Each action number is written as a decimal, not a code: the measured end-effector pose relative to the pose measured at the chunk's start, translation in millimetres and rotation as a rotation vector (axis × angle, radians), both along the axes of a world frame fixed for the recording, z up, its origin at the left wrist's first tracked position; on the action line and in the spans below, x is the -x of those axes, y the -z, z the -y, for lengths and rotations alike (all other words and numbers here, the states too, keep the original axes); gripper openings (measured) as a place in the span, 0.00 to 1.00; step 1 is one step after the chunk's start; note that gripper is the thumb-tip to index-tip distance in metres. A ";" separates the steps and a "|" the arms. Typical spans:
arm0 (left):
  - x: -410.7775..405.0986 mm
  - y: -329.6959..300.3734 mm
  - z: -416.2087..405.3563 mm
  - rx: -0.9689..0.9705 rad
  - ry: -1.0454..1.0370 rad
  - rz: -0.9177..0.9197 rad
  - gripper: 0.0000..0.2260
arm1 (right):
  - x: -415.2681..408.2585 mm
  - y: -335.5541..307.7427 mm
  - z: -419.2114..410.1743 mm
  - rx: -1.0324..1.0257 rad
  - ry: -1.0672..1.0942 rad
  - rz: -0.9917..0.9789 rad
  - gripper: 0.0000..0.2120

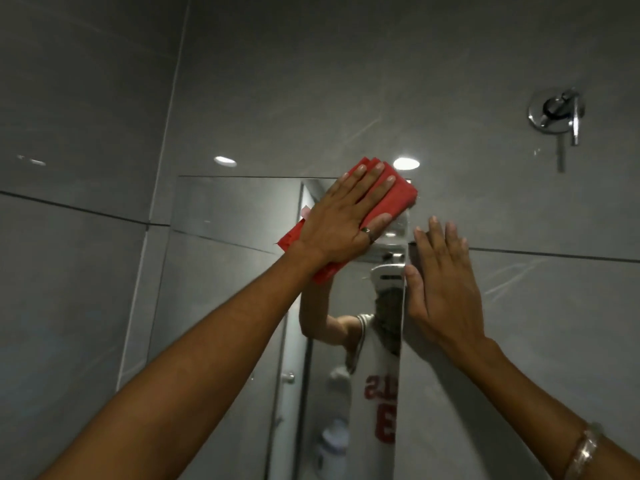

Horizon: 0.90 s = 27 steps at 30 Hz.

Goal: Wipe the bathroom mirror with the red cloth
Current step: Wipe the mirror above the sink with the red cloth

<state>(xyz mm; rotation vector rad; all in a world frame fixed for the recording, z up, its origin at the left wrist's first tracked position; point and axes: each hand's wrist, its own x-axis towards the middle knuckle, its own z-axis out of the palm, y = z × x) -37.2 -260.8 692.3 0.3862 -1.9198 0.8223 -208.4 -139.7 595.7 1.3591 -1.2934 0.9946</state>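
A frameless mirror (228, 216) hangs on the grey tiled wall, its top edge near mid-frame and its right edge running down the centre. My left hand (346, 220) lies flat on a folded red cloth (398, 195), pressing it against the mirror's top right corner. The cloth sticks out beyond my fingertips and below my wrist. My right hand (443, 289) rests flat on the wall tile just right of the mirror's edge, fingers spread, holding nothing. The mirror reflects a person in a white jersey with a raised arm.
A chrome wall valve with a lever (557, 112) sits on the tile at the upper right. Ceiling light reflections (406, 163) show on the wall above the mirror. A wall corner (166, 133) runs down on the left.
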 end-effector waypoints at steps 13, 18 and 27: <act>-179.6 9.7 115.8 -0.386 -0.055 -0.704 0.28 | -102.2 0.8 78.4 -0.039 -0.109 -0.225 0.32; -160.5 34.9 101.2 -0.535 -0.049 -0.983 0.37 | -104.2 18.8 80.6 -0.024 -0.140 -0.179 0.33; -166.9 152.5 109.8 -0.587 -0.042 -1.052 0.36 | -125.9 64.3 70.1 -0.059 -0.207 -0.172 0.31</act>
